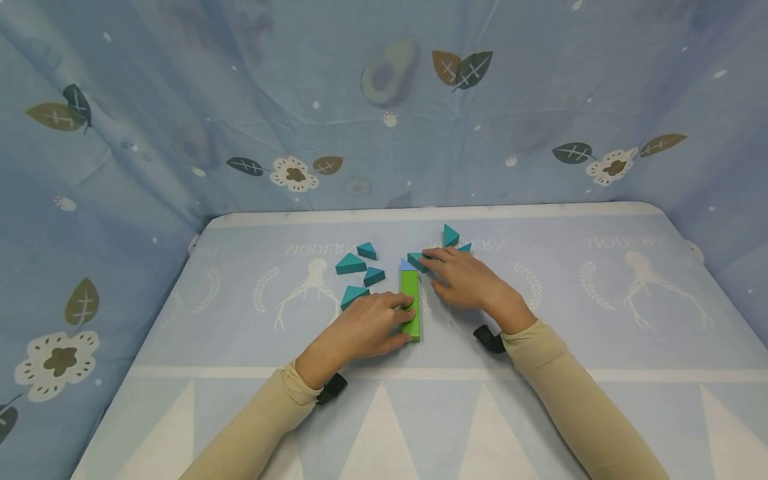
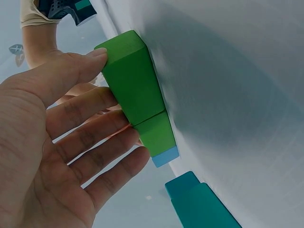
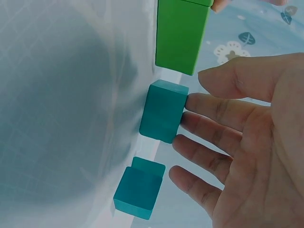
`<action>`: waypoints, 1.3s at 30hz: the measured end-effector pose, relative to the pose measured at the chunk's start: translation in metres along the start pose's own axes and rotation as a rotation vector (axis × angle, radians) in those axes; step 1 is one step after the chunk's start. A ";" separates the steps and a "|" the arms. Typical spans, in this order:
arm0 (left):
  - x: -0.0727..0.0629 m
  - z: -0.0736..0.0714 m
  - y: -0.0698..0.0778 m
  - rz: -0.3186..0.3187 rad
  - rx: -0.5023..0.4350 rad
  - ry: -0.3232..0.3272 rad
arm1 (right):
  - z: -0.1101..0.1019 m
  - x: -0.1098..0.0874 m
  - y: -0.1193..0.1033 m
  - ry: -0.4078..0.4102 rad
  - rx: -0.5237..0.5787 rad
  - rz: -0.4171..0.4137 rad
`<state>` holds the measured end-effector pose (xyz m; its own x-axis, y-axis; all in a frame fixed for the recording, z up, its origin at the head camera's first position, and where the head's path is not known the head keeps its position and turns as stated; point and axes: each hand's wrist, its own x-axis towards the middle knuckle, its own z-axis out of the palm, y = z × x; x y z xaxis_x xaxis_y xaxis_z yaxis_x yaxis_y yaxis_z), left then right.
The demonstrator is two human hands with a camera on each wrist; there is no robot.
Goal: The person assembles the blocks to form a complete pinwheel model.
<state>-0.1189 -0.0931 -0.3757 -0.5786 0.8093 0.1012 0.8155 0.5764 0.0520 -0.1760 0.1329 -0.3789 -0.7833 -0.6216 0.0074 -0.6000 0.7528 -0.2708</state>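
With right hand (image 1: pixel 465 280) spread straight-fingered against a teal block (image 1: pixel 415 261) near frame centre, and left hand (image 1: pixel 371 325) extended, unclenched, along green blocks (image 1: pixel 410 287) just below, seems to be aligning pieces, probably calling next for gently sliding teal toward the blue block (image 1: pixel 406 265).

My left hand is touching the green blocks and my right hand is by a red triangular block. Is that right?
Not quite: the triangular block by your right hand is teal, not red, as the head view shows.
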 end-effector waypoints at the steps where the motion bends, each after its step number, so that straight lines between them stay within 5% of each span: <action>1: 0.000 0.000 0.000 0.000 0.000 0.000 | 0.000 0.000 0.000 -0.001 -0.001 0.000; 39: -0.001 0.006 0.001 -0.011 0.006 0.012 | 0.007 0.001 -0.005 0.016 -0.010 -0.017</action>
<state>-0.1178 -0.0928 -0.3815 -0.5871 0.8017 0.1127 0.8091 0.5858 0.0477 -0.1725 0.1267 -0.3842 -0.7755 -0.6307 0.0271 -0.6146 0.7446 -0.2605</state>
